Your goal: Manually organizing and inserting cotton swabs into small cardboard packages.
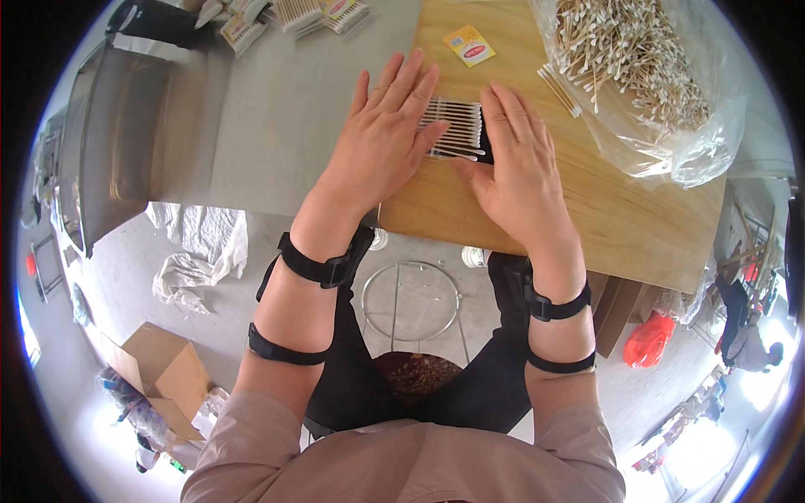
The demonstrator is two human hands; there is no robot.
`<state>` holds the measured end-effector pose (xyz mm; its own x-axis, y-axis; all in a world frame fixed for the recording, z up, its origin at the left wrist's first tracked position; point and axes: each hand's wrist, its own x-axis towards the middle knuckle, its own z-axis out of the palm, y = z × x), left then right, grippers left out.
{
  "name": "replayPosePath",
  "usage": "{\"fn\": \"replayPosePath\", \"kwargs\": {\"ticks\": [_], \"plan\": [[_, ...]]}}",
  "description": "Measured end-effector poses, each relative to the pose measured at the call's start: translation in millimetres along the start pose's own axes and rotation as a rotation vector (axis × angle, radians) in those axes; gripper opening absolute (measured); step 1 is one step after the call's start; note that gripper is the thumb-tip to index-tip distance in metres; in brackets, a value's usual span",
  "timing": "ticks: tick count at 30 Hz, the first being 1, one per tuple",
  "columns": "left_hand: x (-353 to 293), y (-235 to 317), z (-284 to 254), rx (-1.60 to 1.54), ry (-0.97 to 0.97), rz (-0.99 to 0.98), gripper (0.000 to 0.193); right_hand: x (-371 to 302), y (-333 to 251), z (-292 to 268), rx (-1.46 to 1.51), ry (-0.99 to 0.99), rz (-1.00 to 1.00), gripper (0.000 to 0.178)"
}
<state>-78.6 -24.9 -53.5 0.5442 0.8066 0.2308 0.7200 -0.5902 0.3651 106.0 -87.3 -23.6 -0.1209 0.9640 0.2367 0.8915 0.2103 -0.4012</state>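
A neat row of cotton swabs (459, 124) lies on the wooden board between my hands, their white tips lined up on the right. A dark strip (487, 152) shows at that right end. My left hand (381, 126) lies over the left end of the row, fingers stretched out and its thumb on the swabs. Beside the right end rests my right hand (516, 159), its fingers straight and close together, its thumb pointing toward the lower swabs. What is under my left palm is hidden. Just beyond the row lies a small yellow printed card (470, 46).
A clear plastic bag (713, 147) heaped with loose swabs (637, 59) stands at the far right, with several swabs (559, 90) lying beside it. Filled swab packs (298, 15) are at the far left on the grey surface (277, 126). A metal bin (113, 134) borders the left.
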Motion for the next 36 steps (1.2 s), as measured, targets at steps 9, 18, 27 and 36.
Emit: {"fn": "replayPosePath", "kwargs": {"ticks": [9,18,27,36], "plan": [[-3,-3,1,0.091,-0.052,0.038,0.068,-7,-6,14,-0.168,-0.138,-0.021,0.066],[-8,-9,-21,0.032,-0.173,0.054,0.075,-10,-5,16,-0.234,-0.112,0.021,0.072],[-9,-4,-6,-0.089,-0.138,0.001,0.067,-5,-20,27,-0.210,-0.101,0.029,0.071],[0,6,-9,-1.310,0.071,-0.221,0.076,-13,-18,23,-0.210,-0.086,0.098,0.082]]}}
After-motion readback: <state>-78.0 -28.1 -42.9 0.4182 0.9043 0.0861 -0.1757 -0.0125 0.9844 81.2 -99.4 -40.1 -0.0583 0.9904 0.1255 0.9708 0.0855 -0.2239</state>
